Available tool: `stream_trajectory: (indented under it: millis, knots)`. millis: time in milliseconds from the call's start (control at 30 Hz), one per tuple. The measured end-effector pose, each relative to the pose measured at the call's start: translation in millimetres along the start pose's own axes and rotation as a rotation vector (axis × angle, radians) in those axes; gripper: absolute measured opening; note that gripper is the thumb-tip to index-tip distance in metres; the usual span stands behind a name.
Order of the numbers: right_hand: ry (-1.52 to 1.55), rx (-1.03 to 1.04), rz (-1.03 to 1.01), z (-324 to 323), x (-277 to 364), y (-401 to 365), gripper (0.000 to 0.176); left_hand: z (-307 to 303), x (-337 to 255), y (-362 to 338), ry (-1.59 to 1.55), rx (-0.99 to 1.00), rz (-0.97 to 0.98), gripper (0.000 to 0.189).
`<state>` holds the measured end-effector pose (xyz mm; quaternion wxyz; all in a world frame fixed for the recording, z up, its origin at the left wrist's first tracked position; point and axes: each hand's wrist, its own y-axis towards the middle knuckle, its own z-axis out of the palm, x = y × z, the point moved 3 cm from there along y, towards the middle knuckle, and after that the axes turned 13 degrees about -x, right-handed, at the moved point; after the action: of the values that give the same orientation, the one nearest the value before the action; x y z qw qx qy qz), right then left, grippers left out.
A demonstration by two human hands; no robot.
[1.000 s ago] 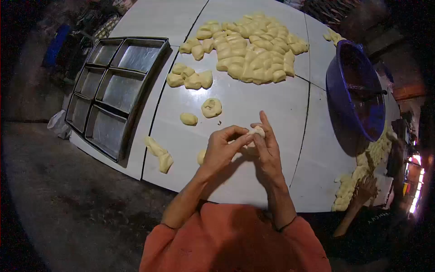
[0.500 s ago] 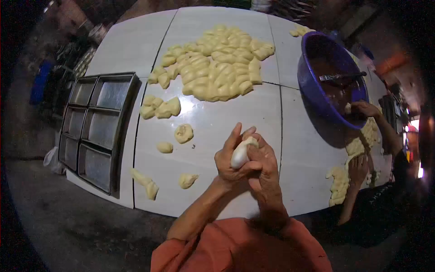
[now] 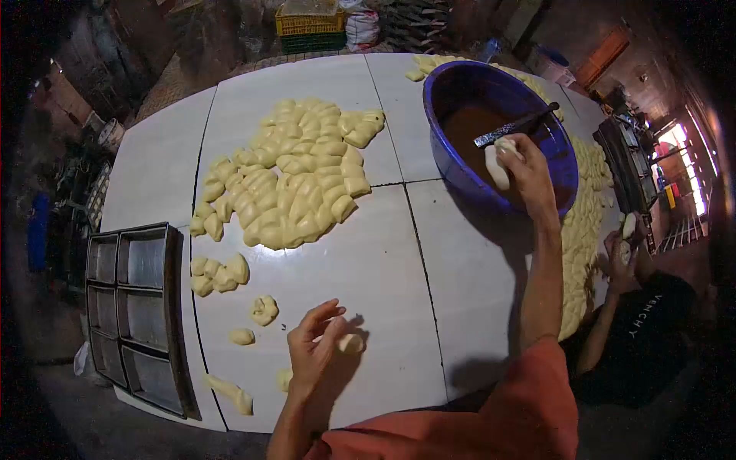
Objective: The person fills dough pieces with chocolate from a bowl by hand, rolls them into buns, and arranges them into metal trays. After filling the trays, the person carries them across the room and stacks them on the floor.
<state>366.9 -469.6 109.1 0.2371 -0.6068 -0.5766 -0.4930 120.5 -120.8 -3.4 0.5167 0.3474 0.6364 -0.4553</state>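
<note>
My right hand [image 3: 527,170] is closed on a piece of pale dough [image 3: 497,164] above the near rim of the purple basin [image 3: 452,165], which holds brown filling and a dark-handled spatula [image 3: 510,130]. Lower down, my left hand [image 3: 313,345] hovers over the white tabletop with its fingers apart. Close beside its fingertips is a small dough piece [image 3: 351,344]. A large cluster of dough pieces [image 3: 295,184] covers the table's upper left, with smaller lumps [image 3: 220,274] below it. A twisted dough strip [image 3: 230,393] lies near the front edge.
A metal tray with six compartments [image 3: 138,307] stands at the left edge. On the right, another person [image 3: 644,330] in a dark shirt holds dough beside a long spread of dough pieces [image 3: 579,230]. Crates [image 3: 310,24] stand beyond the table's far edge.
My hands have separated. The right has moved up and right to the basin with dough, while the left has shifted left and opened. The view has turned right, and a small dough piece now shows beside my left hand.
</note>
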Motion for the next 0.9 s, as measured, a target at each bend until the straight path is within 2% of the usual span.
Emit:
stream_trajectory:
  millis: [67, 167, 200, 300, 333, 433, 467, 567, 600, 700, 733, 833, 867, 900]
  knots:
    - [-0.324, 0.149, 0.024, 8, -3, 20, 0.025, 1, 3, 0, -0.034, -0.031, -0.023, 0.033]
    - [-0.658, 0.375, -0.339, 33, -75, 61, 0.026, 9, -6, 4, 0.040, 0.048, 0.030, 0.032]
    - [-0.709, 0.462, -0.309, 40, -79, 65, 0.031, 14, -18, 3, 0.101, 0.054, -0.028, 0.030]
    - [-0.715, 0.651, -0.345, 61, -114, 72, 0.036, 15, -13, 2, 0.114, 0.096, -0.028, 0.031]
    - [-0.723, 0.709, -0.280, 64, -115, 64, 0.034, 6, -7, 0, 0.110, 0.104, -0.038, 0.031]
    - [-0.416, 0.909, -0.136, 65, -109, 53, 0.031, -2, -4, -1, 0.054, 0.073, -0.044, 0.031]
    - [-0.337, 0.892, 0.005, 59, -104, 48, 0.032, -5, -4, -1, 0.080, 0.056, -0.086, 0.031]
    - [-0.435, 0.813, 0.082, 46, -124, 59, 0.032, -6, -5, 1, 0.054, 0.066, -0.056, 0.031]
    - [-0.451, 0.760, 0.126, 41, -100, 55, 0.028, -5, -7, 1, 0.064, 0.064, -0.030, 0.031]
    - [-0.035, 0.551, 0.325, 28, -78, 49, 0.024, -2, -12, 0, 0.003, 0.090, -0.051, 0.029]
    - [0.053, 0.501, 0.405, 23, -55, 42, 0.020, -1, -17, 2, 0.075, 0.113, -0.002, 0.029]
    - [0.430, 0.208, 0.396, 27, -19, 20, 0.014, 13, -23, 9, 0.031, 0.156, 0.007, 0.030]
    - [0.480, 0.297, 0.371, 27, -5, 12, 0.014, 21, -26, 11, -0.001, 0.168, -0.024, 0.031]
    - [0.546, 0.268, 0.360, 30, 2, 0, 0.015, 31, -29, 13, -0.069, 0.193, -0.065, 0.032]
